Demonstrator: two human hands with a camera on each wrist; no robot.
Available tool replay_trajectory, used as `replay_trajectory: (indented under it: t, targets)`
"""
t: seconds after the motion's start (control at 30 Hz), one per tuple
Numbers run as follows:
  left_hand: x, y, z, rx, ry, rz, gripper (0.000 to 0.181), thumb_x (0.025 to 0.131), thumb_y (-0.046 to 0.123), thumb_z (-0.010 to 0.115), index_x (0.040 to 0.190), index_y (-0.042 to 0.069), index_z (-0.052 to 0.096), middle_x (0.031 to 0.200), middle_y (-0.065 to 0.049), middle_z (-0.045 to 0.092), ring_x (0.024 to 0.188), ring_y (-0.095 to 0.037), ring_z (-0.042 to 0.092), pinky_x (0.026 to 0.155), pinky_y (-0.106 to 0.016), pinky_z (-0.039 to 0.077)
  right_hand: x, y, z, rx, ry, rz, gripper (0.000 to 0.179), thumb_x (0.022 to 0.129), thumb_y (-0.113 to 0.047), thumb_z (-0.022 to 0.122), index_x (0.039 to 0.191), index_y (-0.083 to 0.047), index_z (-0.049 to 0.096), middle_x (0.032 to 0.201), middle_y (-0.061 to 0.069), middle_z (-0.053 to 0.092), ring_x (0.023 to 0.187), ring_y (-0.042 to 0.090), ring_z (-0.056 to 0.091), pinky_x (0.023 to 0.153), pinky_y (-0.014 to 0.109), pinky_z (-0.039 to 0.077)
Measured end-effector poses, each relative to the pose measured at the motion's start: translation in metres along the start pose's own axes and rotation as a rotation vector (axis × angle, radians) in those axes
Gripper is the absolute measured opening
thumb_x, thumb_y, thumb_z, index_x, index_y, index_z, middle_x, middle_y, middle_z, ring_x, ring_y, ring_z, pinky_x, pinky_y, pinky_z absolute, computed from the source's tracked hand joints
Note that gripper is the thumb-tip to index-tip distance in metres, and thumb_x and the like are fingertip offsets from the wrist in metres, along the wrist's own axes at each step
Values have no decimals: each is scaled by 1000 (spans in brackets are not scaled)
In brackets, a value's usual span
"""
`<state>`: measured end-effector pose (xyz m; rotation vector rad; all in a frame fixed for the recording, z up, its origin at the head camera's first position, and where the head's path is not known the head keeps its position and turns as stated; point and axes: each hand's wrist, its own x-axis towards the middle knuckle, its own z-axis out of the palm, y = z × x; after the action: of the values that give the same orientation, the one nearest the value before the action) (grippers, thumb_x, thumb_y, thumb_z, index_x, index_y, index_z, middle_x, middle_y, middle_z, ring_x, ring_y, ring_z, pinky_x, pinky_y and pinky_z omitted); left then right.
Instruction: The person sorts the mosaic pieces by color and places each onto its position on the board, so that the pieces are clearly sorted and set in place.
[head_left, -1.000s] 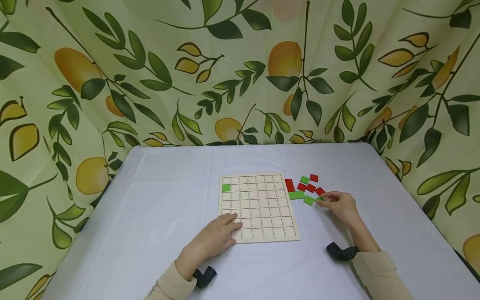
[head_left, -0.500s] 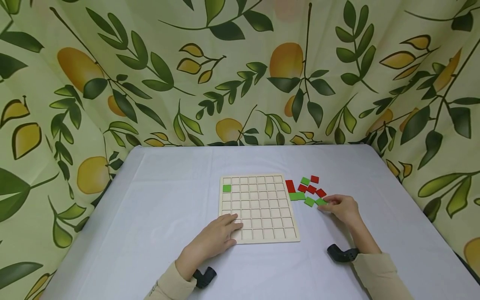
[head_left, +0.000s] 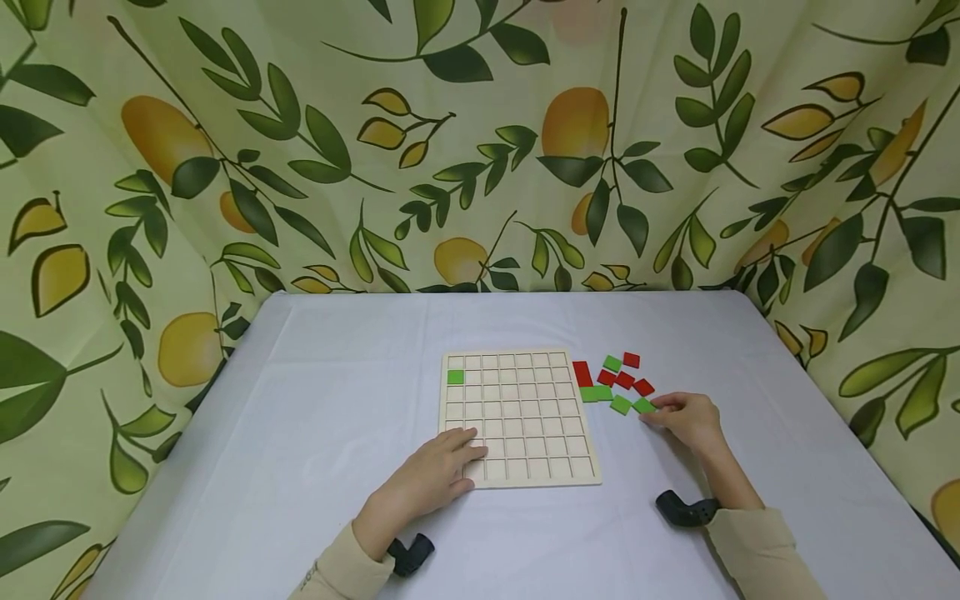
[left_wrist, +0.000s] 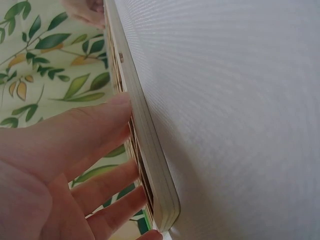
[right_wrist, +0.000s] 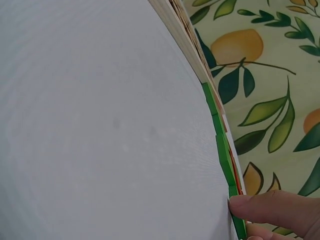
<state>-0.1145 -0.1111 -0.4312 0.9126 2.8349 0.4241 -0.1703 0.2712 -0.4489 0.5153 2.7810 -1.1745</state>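
Observation:
A square pale wooden board [head_left: 528,417] with a grid of recessed cells lies mid-table. One green tile [head_left: 455,377] sits in a cell near its far left corner. My left hand [head_left: 431,475] rests on the near left corner, fingers spread and straight; in the left wrist view the thumb [left_wrist: 120,102] lies at the board's edge. To the right of the board, my right hand [head_left: 688,423] pinches a flat green tile [head_left: 642,406] by its right side, thumb and forefinger at its edges. In the right wrist view the thumb [right_wrist: 242,201] touches the tile's edge.
Loose tiles lie beside the board: several red ones, such as the red tile [head_left: 632,360] farthest back, and several green ones, such as the green tile [head_left: 620,405]. A white cloth [head_left: 337,375] covers the table. Behind hangs a leaf-and-fruit curtain [head_left: 465,183].
My right hand has drawn back slightly toward me, and more of the green tile at its fingertips shows. The left hand stays on the board; the head view has shifted a little.

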Motion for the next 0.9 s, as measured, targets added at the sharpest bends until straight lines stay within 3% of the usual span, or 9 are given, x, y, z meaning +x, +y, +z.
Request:
replay_trajectory:
  t: [0.5, 0.9]
  targets:
    - [1, 0, 0, 8, -17, -12, 42, 91, 25, 65, 131, 12, 59, 145, -14, 50, 135, -32, 47, 112, -46, 42, 1, -1, -3, 13, -22, -5, 39, 81, -18, 74, 107, 9, 65, 70, 1, 53, 86, 23, 44, 57, 21, 36]
    - [1, -1, 1, 4, -11, -16, 42, 90, 23, 67, 130, 13, 60, 144, -12, 51, 135, -32, 48, 112, -46, 43, 2, -2, -4, 8, -42, -55, 39, 79, -16, 75, 106, 10, 66, 66, -3, 52, 77, 17, 44, 53, 20, 36]
